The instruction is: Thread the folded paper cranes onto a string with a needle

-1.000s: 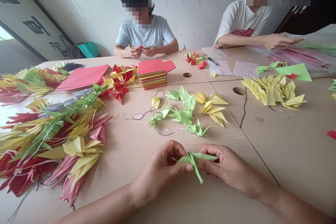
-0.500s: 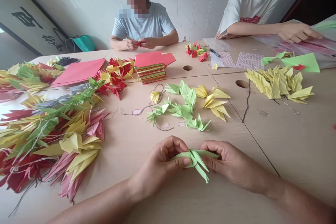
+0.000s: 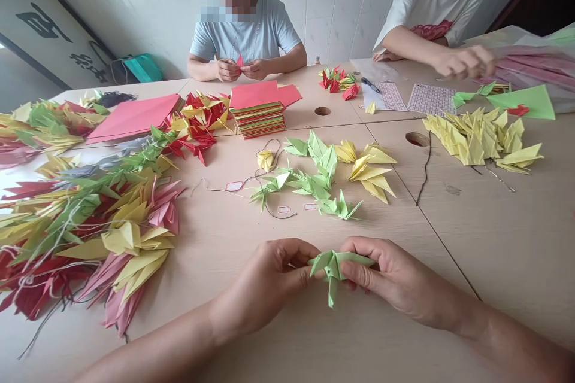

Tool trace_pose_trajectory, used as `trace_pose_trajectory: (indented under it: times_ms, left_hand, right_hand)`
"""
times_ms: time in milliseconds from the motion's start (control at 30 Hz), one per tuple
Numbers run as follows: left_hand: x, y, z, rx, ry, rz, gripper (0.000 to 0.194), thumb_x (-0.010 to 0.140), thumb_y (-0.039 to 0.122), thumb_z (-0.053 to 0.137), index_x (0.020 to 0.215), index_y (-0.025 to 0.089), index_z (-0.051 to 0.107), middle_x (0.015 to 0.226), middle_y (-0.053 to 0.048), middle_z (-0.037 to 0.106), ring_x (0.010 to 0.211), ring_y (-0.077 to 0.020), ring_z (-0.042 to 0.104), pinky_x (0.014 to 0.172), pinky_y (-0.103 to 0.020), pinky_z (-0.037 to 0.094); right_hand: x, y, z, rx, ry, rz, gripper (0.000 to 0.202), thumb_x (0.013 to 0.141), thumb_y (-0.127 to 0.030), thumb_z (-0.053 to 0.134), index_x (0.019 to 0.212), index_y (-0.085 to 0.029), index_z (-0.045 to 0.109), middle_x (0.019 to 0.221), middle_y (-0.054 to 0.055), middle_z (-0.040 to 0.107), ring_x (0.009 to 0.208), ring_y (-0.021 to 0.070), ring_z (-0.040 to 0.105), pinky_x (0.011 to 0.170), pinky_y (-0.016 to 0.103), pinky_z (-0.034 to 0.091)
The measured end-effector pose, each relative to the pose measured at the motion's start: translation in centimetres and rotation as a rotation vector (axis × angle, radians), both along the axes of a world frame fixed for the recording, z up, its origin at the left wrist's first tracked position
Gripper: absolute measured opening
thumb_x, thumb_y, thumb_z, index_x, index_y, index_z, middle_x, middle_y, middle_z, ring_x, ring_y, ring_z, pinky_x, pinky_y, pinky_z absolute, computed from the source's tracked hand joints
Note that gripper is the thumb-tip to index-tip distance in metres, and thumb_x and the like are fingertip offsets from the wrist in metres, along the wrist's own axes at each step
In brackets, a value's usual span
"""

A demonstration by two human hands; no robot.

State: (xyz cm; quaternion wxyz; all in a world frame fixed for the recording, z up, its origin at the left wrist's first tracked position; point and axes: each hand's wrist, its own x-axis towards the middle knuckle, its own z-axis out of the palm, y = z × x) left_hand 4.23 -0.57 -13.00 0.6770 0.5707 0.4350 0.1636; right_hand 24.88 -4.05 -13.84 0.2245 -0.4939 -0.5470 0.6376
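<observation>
A light green paper crane (image 3: pixel 331 261) is held just above the table, between my two hands, its wings spread and its narrow folded end pointing down toward me. My left hand (image 3: pixel 269 278) pinches it at the left wing, thumb in front and fingers curled behind. On the other side, my right hand (image 3: pixel 389 275) grips the right wing, its thumb pressed on the paper near the body. Just beyond my hands lie several light green cranes (image 3: pixel 317 173), and beside them yellow cranes (image 3: pixel 371 169).
Strung cranes (image 3: pixel 103 209) heap on the left. Behind lie red paper (image 3: pixel 135 119), a square paper stack (image 3: pixel 258 119) and red-yellow cranes (image 3: pixel 197 122). Yellow cranes (image 3: pixel 480 137) cluster right, near a table hole (image 3: pixel 417 139). Two people sit opposite; one holds a red folded paper (image 3: pixel 239 63).
The green crane has turned in my hands; its folded end now points straight down. My left thumb has shifted left off its middle. The right co-worker's hand has moved left.
</observation>
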Motion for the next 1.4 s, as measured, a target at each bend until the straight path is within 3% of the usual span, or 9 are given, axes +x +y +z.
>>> trace_pose_trajectory:
  times_ms: [100,233,300,533,733,967,1133,1400]
  left_hand:
    - [0.0,0.2,-0.1,-0.076,-0.038,0.018,0.026,0.071,0.038,0.076,0.077,0.015,0.066,0.070,0.002,0.062,0.065,-0.0101,0.048,0.060,-0.022,0.034]
    - [0.0,0.0,-0.4,-0.148,-0.098,0.009,0.028,0.066,0.035,0.080,0.072,0.014,0.063,0.063,0.005,0.056,0.060,-0.0079,0.042,0.056,-0.021,0.031]
    - [0.1,-0.1,-0.3,-0.166,-0.095,-0.007,0.028,0.065,0.036,0.081,0.072,0.014,0.063,0.063,0.005,0.056,0.058,-0.0077,0.041,0.056,-0.021,0.030]
    - [0.0,0.1,0.1,-0.155,0.006,-0.040,0.036,0.062,0.041,0.082,0.060,0.016,0.055,0.051,0.008,0.043,0.051,-0.0067,0.031,0.048,-0.022,0.023]
    - [-0.2,0.2,-0.1,-0.099,0.003,-0.034,0.036,0.068,0.043,0.077,0.064,0.016,0.055,0.053,0.008,0.039,0.052,-0.0072,0.029,0.048,-0.023,0.021]
    - [-1.5,2.2,0.3,-0.227,-0.051,-0.160,0.033,0.069,0.043,0.077,0.068,0.015,0.060,0.063,0.004,0.052,0.060,-0.0084,0.040,0.056,-0.023,0.027]
    - [-2.1,3.1,0.1,-0.259,-0.136,-0.055,0.035,0.076,0.044,0.072,0.063,0.016,0.055,0.051,0.008,0.036,0.050,-0.0066,0.025,0.050,-0.025,0.015]
    - [-2.2,3.2,-0.4,-0.247,-0.216,0.077,0.041,0.075,0.043,0.073,0.060,0.016,0.046,0.053,0.007,0.036,0.050,-0.0057,0.027,0.049,-0.023,0.015]
  right_hand:
    - [0.0,-0.2,0.0,-0.013,0.019,0.006,0.037,0.090,-0.054,0.051,0.079,-0.020,0.054,0.070,-0.003,0.047,0.063,0.0105,0.036,0.056,0.025,0.029]
    - [0.0,-0.6,0.1,-0.063,0.035,0.021,0.035,0.084,-0.049,0.064,0.073,-0.020,0.049,0.063,-0.007,0.030,0.057,0.0086,0.023,0.049,0.025,0.017]
    - [-0.1,-0.7,0.0,-0.060,0.050,0.025,0.036,0.082,-0.048,0.067,0.070,-0.019,0.048,0.062,-0.007,0.028,0.057,0.0085,0.023,0.049,0.025,0.017]
    - [-0.3,-0.6,0.4,-0.008,-0.030,0.046,0.037,0.083,-0.047,0.066,0.067,-0.020,0.046,0.061,-0.007,0.029,0.056,0.0086,0.025,0.049,0.024,0.020]
    - [-0.4,-0.6,0.2,0.027,-0.055,0.025,0.036,0.087,-0.050,0.058,0.070,-0.020,0.048,0.065,-0.005,0.034,0.060,0.0101,0.030,0.054,0.024,0.026]
    - [0.4,0.1,-0.5,-0.084,0.092,-0.071,0.035,0.087,-0.051,0.059,0.073,-0.019,0.057,0.068,-0.004,0.047,0.061,0.0091,0.041,0.059,0.024,0.033]
    - [0.9,0.2,-0.5,-0.236,0.170,-0.170,0.038,0.081,-0.055,0.065,0.072,-0.018,0.060,0.068,-0.003,0.054,0.056,0.0069,0.040,0.054,0.024,0.031]
    - [1.5,0.5,-0.3,-0.253,0.121,-0.222,0.031,0.077,-0.046,0.072,0.069,-0.018,0.062,0.068,-0.003,0.061,0.055,0.0051,0.041,0.056,0.021,0.033]
